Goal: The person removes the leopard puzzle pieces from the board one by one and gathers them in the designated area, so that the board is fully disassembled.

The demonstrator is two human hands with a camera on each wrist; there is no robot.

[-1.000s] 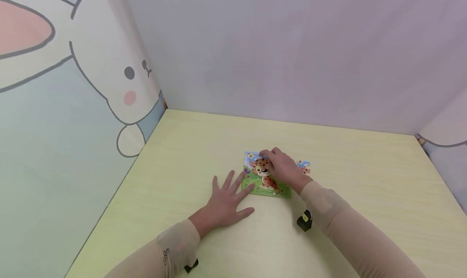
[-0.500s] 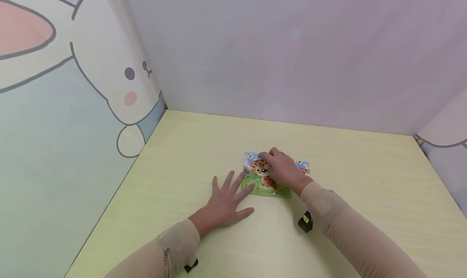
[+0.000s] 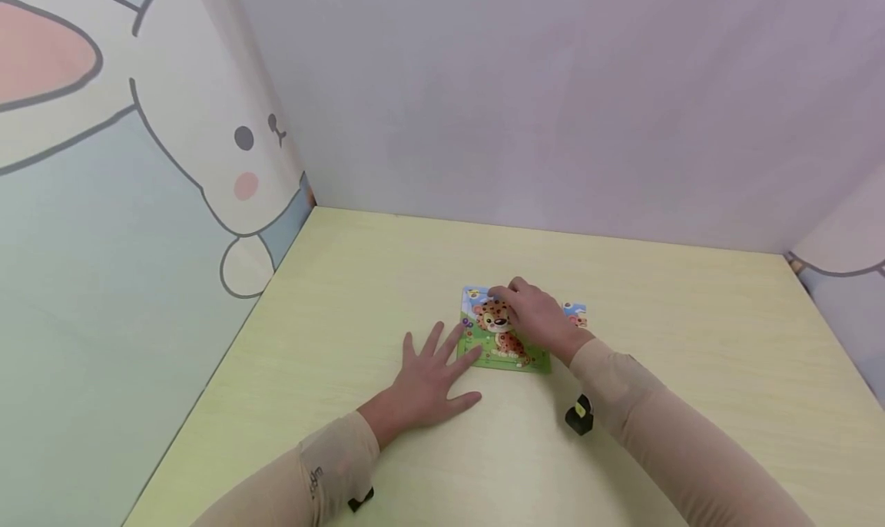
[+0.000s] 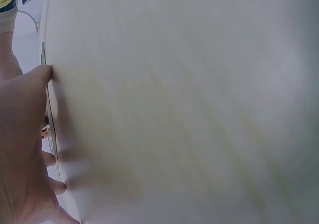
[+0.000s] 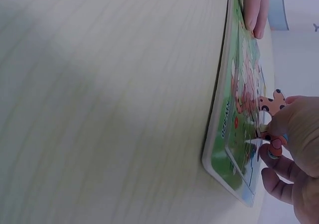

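A jigsaw puzzle board [image 3: 499, 364] with a cartoon leopard on green and blue lies flat on the table. My left hand [image 3: 425, 385] rests palm down with fingers spread, its fingertips on the board's left edge. Over the board's upper right part is my right hand [image 3: 538, 314], hiding that area in the head view. In the right wrist view its thumb and fingers pinch an orange puzzle piece [image 5: 271, 103] with black spots, tilted above the board surface. Loose puzzle material [image 3: 575, 312] with blue and orange print shows just right of the right wrist.
The pale wooden table [image 3: 373, 281] runs back to a lilac wall [image 3: 525, 112]. On the left stands a panel [image 3: 83, 281] with a cartoon rabbit. Black wrist-worn devices [image 3: 579, 415] hang under both sleeves.
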